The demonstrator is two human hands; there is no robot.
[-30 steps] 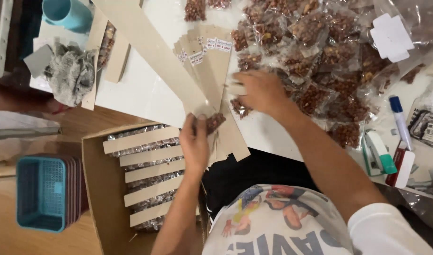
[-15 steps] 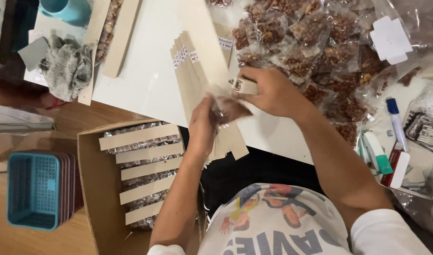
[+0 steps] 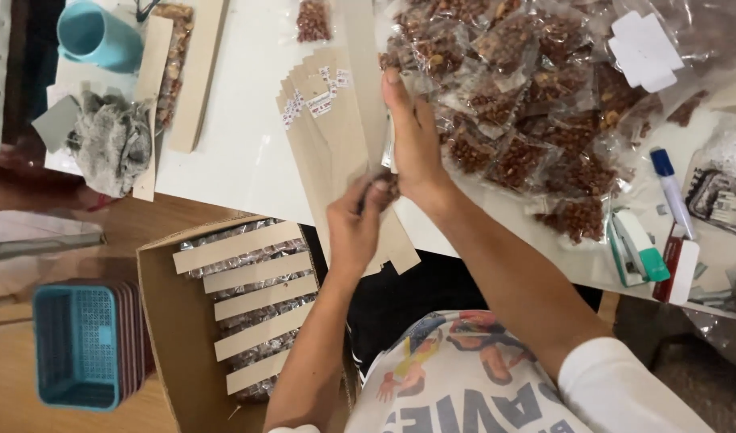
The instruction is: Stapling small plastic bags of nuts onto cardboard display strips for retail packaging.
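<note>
My left hand (image 3: 356, 224) pinches a small clear packet of brown nuts (image 3: 381, 185) against a long beige card strip (image 3: 366, 96) that runs up the white table (image 3: 239, 152). Directly above it, my right hand (image 3: 413, 132) is closed over a small silvery stapler (image 3: 389, 150), pressed against the same strip, fingers pointing away from me. Several more card strips with small labels (image 3: 320, 128) lie fanned just left of my hands. A big heap of nut packets (image 3: 536, 88) lies to the right of my right hand.
An open cardboard box (image 3: 175, 353) at the lower left holds several finished strips with packets (image 3: 243, 277). A blue basket (image 3: 75, 345) sits left of it. A teal cup (image 3: 99, 36), grey cloth (image 3: 111, 136), green-white stapler (image 3: 636, 248) and blue marker (image 3: 671, 192) are around.
My right hand turned from lying across the strip to pointing up along it, over the stapler. My left hand rose slightly with the packet, now mostly hidden between both hands.
</note>
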